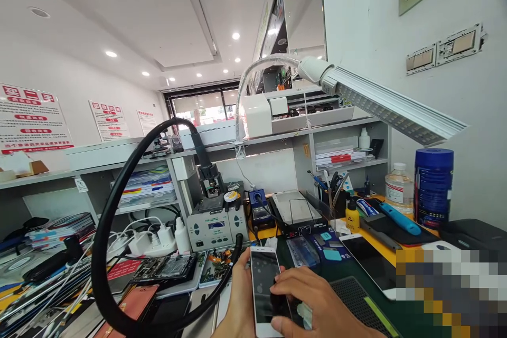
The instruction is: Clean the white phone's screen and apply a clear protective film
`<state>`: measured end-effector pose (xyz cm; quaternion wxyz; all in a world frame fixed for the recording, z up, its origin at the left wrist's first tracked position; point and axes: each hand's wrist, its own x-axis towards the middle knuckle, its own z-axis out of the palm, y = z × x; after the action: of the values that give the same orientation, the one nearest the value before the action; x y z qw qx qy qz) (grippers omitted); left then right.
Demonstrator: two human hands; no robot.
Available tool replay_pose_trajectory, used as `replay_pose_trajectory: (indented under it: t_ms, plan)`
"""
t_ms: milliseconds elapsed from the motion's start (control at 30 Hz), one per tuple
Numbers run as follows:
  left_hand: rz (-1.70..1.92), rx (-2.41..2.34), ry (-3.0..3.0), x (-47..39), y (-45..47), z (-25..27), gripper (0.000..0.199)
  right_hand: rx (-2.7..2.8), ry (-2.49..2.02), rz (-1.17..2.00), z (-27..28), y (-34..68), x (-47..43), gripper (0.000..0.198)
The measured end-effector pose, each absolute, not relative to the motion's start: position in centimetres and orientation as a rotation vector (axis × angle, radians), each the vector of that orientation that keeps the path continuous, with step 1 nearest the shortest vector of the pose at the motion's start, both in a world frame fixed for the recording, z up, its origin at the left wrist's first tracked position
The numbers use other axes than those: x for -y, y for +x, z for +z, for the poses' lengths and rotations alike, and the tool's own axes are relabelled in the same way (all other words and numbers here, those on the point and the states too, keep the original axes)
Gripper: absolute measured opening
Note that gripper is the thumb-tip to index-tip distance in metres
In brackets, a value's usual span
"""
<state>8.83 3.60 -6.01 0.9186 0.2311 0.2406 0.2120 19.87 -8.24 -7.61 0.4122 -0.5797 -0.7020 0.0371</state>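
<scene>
A white-framed smartphone (264,280) with a dark screen is upright in front of me, held along its left edge by my left hand (236,298). Several pale round spots show on the upper part of its glass. My right hand (307,296) reaches over the screen from the right, fingers bent and apart from the thumb. Its fingertips and thumb are at the glass, and it grips nothing that I can see. A crumpled clear scrap (304,315) lies partly hidden under the right hand. Another white phone (370,261) lies face up to the right.
A thick black hose (103,222) loops across the left side, near my left hand. Behind stand a soldering station (217,229) and a grey plate device (299,210). Opened phones and boards (164,269) crowd the left. A lamp (392,100) overhangs the right.
</scene>
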Motion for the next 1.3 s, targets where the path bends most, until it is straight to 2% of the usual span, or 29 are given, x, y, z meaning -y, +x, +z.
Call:
replay_pose_trajectory:
  t_ms: [133, 267, 400, 600, 700, 833, 1000, 1133, 1300]
  plan:
    - [0.451, -0.575, 0.418, -3.5, 8.8, -5.9, 0.048, 1.646, -1.319, 0.082, -7.6, 19.7, 8.0, 0.018]
    - [0.455, -0.589, 0.447, -3.3, 8.9, -5.5, 0.046, 1.520, -1.220, 0.139, -7.0, 19.7, 8.0, 0.020]
    - [0.355, -0.629, 0.493, -3.1, 8.8, -5.6, 0.057, 1.298, -1.232, 0.328, -6.0, 20.3, 8.1, 0.026]
    - [0.236, -0.585, 0.619, -3.5, 8.7, -7.0, 0.081, 0.935, -1.272, 0.326, -4.6, 22.6, 7.9, 0.034]
    - [0.230, -0.541, 0.603, -4.1, 8.8, -7.6, 0.085, 0.713, -1.150, 0.418, -4.1, 24.3, 7.9, 0.035]
    - [0.315, -0.486, 0.530, -4.7, 8.9, -7.9, 0.074, 0.343, -0.823, 0.594, -3.3, 27.9, 8.4, 0.034]
    - [0.464, -0.508, 0.528, -5.0, 8.2, -6.8, 0.058, 0.187, -0.781, 0.634, -3.0, 32.4, 9.4, 0.016]
    - [0.723, -0.529, 0.560, -5.6, 6.2, -3.8, 0.046, 0.231, -0.799, 0.730, -3.4, 32.4, 9.4, 0.018]
    - [1.147, -0.532, 0.527, -8.3, 2.9, -1.4, 0.050, 0.460, -0.864, 0.910, -3.7, 28.2, 8.7, 0.019]
